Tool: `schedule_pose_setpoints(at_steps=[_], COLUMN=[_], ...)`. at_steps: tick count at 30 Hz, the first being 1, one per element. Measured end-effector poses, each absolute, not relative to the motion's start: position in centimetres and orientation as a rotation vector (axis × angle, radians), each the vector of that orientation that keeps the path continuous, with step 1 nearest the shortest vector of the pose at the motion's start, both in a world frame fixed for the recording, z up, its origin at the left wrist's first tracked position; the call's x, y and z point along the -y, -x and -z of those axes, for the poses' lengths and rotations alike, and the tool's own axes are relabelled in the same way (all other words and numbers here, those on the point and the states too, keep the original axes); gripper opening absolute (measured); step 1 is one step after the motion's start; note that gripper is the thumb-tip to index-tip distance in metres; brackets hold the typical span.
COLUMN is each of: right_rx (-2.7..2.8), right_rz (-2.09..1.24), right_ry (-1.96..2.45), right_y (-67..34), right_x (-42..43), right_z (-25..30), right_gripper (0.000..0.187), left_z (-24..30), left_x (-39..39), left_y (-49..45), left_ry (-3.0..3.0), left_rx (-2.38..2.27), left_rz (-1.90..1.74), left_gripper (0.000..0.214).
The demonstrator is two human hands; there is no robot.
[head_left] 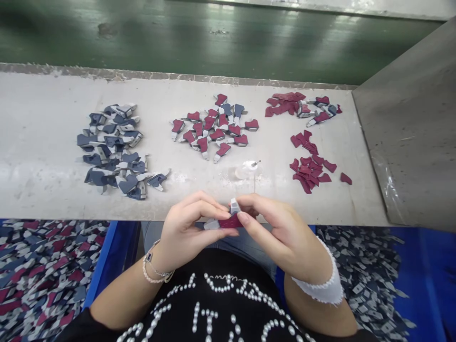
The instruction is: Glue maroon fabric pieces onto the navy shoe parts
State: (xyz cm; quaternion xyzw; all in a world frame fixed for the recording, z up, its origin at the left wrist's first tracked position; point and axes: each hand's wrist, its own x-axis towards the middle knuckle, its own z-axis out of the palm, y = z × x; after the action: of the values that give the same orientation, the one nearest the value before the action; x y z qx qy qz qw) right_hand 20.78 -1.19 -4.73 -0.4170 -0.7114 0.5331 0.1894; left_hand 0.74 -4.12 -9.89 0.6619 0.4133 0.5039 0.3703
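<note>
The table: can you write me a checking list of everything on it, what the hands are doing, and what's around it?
Surface: pale grey table, scuffed and stained.
Job's things: maroon-and-grey piece pinched between both hands; navy pile at the left, maroon-and-grey pile in the middle, loose maroon patches at the right, mixed pile behind them.
Clutter: whitish round thing with a thin pin, near the middle; cannot tell what it is.
Grippers: left hand and right hand both closed on the piece, at the near table edge.
Cables: nothing seen.
Surroundings: blue bins full of pieces below on both sides; green surface behind; grey panel at the right.
</note>
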Motion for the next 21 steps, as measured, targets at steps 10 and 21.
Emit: schedule_pose_setpoints(at_steps=[10,21], right_rx=[2.024,1.992], right_rz=[-1.52,-1.489], right_ry=[1.182,1.201], right_y=[-21.01,-20.71], right_x=[1.11,1.5], right_z=[4.71,4.9], right_gripper=[0.018,0.015], left_z=[9.8,10.1], left_x=[4.11,4.15], left_y=[-0.73,-0.69], left_ry=[-1.718,-1.748], left_rx=[-1.033,-1.023], left_rz=[-1.277,-1.326], left_gripper=[0.031,0.029])
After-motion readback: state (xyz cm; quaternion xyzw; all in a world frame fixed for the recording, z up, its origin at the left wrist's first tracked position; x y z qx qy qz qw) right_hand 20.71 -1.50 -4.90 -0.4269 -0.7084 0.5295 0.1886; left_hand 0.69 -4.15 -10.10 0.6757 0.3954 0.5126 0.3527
